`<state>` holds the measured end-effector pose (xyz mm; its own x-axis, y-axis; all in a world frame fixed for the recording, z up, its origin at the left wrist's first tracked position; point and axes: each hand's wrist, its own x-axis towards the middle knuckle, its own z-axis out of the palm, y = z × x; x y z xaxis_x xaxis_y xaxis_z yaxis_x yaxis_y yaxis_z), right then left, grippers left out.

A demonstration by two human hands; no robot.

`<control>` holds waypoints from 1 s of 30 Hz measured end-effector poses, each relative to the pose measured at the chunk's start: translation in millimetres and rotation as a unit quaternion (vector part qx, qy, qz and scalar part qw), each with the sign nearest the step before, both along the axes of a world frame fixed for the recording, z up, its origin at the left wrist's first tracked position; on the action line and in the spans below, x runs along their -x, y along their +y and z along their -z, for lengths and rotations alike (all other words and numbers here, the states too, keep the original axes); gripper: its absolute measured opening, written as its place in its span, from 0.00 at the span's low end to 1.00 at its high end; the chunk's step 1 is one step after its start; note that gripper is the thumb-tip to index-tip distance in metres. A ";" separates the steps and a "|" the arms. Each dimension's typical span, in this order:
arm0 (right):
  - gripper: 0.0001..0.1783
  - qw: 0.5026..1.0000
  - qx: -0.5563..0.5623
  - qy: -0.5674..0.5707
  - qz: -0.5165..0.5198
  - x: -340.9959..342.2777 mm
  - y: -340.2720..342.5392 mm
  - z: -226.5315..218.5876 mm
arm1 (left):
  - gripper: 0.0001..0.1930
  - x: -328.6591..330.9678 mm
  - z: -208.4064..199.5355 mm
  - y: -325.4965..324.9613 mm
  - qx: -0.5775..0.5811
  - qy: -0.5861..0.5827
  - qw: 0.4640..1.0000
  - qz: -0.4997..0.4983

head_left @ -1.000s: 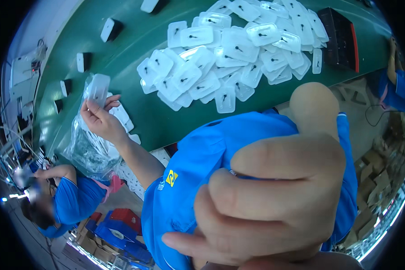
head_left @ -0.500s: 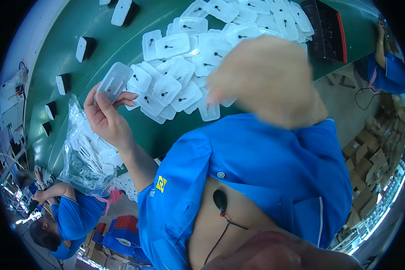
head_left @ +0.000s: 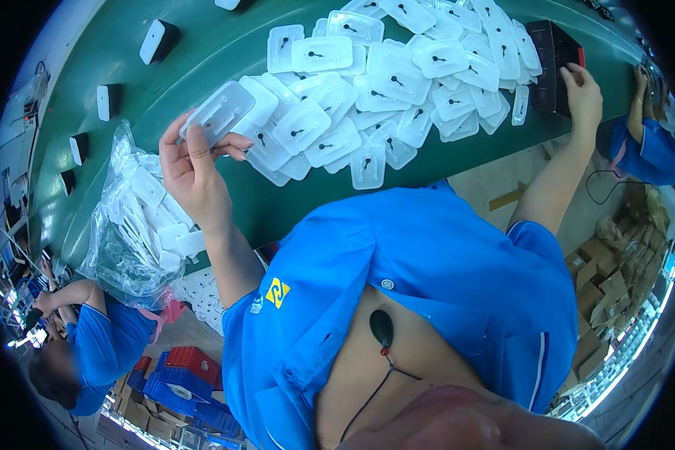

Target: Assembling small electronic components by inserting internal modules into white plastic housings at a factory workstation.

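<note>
The left hand [head_left: 195, 171] pinches a translucent white rectangular plastic cover [head_left: 221, 112] just left of the heap of white plastic covers [head_left: 397, 79], long axis slanting heapward. Right of the heap, the right hand [head_left: 583, 97], its hold impossible to tell, is nearer the red-edged black box [head_left: 549, 64].

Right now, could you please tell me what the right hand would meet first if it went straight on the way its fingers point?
Probably the black box, which the right hand may already be touching; depth there is unclear.

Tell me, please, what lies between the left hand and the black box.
A broad pile of white plastic pieces, as the head view shows.
</note>
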<state>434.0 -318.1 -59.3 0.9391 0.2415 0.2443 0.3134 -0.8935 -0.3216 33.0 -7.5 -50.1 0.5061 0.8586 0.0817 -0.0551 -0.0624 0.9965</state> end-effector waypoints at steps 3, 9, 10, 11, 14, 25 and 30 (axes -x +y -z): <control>0.13 0.989 0.078 0.122 -0.010 -27.6 -22.5 35.6 | 0.11 0.1 1.6 -0.5 -0.002 -0.001 1.000 0.004; 0.12 0.989 0.097 0.109 -0.016 -26.8 -22.1 34.5 | 0.11 1.1 0.3 -5.6 0.001 0.004 1.000 0.010; 0.13 0.990 0.099 0.099 0.001 -22.1 -20.0 31.9 | 0.10 -0.1 -0.4 -6.2 -0.002 0.006 1.000 0.010; 0.13 0.991 0.101 0.090 0.017 -15.1 -15.8 28.0 | 0.10 -0.9 -1.9 -7.0 -0.006 0.009 1.000 0.010; 0.15 0.991 0.103 0.072 0.050 -2.1 -8.6 18.1 | 0.10 -3.8 -5.2 -9.7 -0.014 0.013 1.000 0.010; 0.17 0.992 0.084 0.019 0.096 -0.6 -9.7 1.0 | 0.11 -11.4 -8.1 -17.7 -0.011 0.003 0.999 0.036; 0.14 0.995 0.014 0.058 0.082 -5.7 -12.7 1.6 | 0.09 -9.6 -7.0 -17.1 -0.009 -0.007 0.999 0.035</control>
